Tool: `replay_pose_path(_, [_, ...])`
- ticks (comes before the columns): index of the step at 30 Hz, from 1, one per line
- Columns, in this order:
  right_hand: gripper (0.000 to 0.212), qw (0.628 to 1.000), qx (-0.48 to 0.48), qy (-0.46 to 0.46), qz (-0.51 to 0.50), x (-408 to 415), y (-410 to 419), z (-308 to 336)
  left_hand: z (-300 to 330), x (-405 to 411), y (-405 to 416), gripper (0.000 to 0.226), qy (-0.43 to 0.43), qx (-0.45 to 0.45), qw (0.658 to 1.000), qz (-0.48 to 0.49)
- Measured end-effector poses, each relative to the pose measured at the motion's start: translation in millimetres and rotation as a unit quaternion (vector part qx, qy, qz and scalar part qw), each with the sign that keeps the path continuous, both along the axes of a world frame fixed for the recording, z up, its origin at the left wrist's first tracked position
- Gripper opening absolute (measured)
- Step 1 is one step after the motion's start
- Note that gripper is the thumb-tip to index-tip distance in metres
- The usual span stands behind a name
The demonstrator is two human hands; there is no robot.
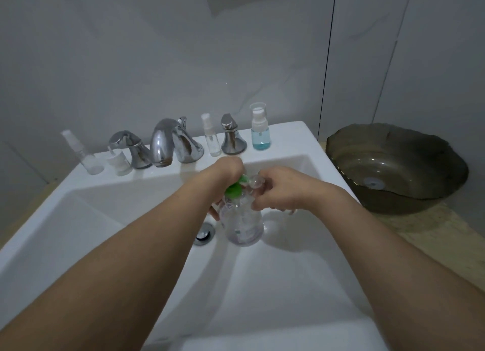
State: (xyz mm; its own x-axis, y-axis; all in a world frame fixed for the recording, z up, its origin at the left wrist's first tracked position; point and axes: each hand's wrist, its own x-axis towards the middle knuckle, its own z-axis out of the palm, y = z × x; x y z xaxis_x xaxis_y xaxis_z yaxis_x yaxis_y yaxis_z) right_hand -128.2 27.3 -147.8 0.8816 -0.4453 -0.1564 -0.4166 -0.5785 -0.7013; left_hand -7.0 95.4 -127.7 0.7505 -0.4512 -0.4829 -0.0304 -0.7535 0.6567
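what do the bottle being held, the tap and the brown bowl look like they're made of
Bottle: clear and thin-walled, probably plastic; the sink shows through it, though glass is possible. Tap: polished chromed metal, with mirror-like reflections. Brown bowl: tinted translucent glass, judging by its glossy highlights and wavy rim, but perhaps plastic.

Grey wall (157,49) w/ white sink (288,136), dim light.

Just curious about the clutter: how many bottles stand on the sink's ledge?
4: clear spray bottle far left; stubby bottle beside it; slim spray bottle right of the spout; blue pump bottle far right.
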Motion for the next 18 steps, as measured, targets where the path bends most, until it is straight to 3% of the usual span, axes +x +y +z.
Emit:
replay_pose_path(8, [0.022, 1.0, 0.004, -0.015, 0.009, -2.8, -0.7, 0.4, 15.7, 2.4, 7.8, 0.041, 0.113, 0.058, 0.992, -0.027])
replay_pose_path(13, [0.02, 1.0, 0.001, -0.011, 0.013, -0.2, -2.1, -1.1, 18.2, -2.8, 7.0, 0.036, 0.087, 0.06, 0.994, -0.029])
replay_pose_path(18, [0.021, 1.0, -0.006, 0.004, 0.011, 0.8, -2.8, -2.5, 11.3, -9.2, 3.4, 0.039, 0.005, 0.036, 0.999, -0.031])
